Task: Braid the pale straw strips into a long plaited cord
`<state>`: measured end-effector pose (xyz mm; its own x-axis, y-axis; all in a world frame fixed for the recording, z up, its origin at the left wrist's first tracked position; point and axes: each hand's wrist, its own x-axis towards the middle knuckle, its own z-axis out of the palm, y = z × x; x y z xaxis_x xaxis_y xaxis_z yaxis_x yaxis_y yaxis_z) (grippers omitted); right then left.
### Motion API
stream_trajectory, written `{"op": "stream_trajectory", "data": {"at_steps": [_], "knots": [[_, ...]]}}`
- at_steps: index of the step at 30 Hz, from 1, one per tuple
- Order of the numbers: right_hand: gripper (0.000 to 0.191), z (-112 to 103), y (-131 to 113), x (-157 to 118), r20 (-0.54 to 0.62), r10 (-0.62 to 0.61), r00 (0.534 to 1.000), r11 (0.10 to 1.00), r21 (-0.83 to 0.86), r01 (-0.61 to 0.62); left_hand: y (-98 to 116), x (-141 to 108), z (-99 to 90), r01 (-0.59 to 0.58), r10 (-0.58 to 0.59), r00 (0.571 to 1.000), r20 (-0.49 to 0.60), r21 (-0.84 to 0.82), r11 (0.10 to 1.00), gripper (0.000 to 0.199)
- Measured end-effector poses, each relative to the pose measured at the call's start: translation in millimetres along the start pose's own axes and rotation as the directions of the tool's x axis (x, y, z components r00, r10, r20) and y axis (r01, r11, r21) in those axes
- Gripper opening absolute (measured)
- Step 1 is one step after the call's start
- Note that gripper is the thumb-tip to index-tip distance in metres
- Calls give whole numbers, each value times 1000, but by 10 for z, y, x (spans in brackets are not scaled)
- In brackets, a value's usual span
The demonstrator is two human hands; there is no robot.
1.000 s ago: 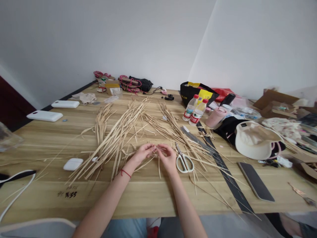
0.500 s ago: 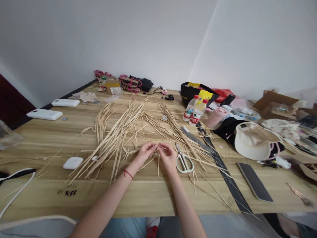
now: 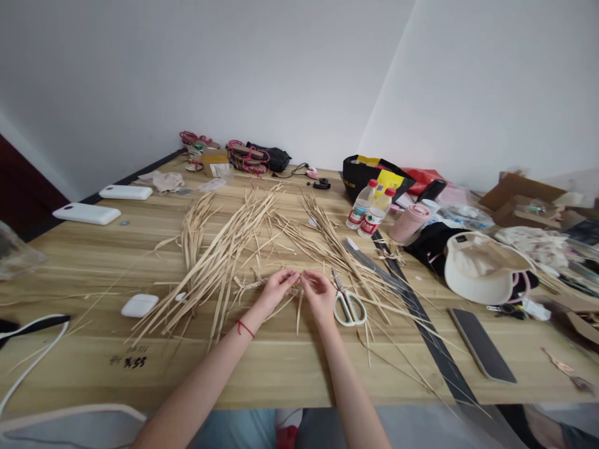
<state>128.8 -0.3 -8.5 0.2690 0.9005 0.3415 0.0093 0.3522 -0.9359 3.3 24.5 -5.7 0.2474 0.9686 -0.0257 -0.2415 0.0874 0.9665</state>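
Fingertips of my left hand are closed on a braid of straw, whose plaited end sticks out to the left. My right hand pinches the same straw braid close beside the left, with loose strands hanging below the fingers. The exact grip is partly hidden by the fingers. Just right of my right hand lie scissors with white handles, blades pointing away from me. Long dry straw strands are spread in bundles behind and left of my hands, and another straw bundle runs diagonally on the right.
Two water bottles, a pink cup and a black and yellow bag stand at the back right. A cap and a phone lie on the right. A white earphone case sits at left.
Both hands stay at the straw braid with only slight finger movement. The whole view has shifted very slightly.
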Motion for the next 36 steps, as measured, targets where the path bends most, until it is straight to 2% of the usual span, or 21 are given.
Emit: {"op": "stream_trajectory", "data": {"at_steps": [19, 27, 36], "knots": [[19, 3, -36, -6, -5, 1, 1000, 1000, 6, -1, 17, -5, 12, 3, -3, 1000, -15, -9, 1000, 38], [23, -10, 13, 3, 22, -6, 1000, 999, 44, 5, 14, -6, -10, 7, -8, 1000, 29, 40, 999, 34], [22, -17, 25, 5, 6, 27, 1000, 997, 77, -27, 14, -3, -11, -39, 41, 999, -11, 120, 992, 33]]}}
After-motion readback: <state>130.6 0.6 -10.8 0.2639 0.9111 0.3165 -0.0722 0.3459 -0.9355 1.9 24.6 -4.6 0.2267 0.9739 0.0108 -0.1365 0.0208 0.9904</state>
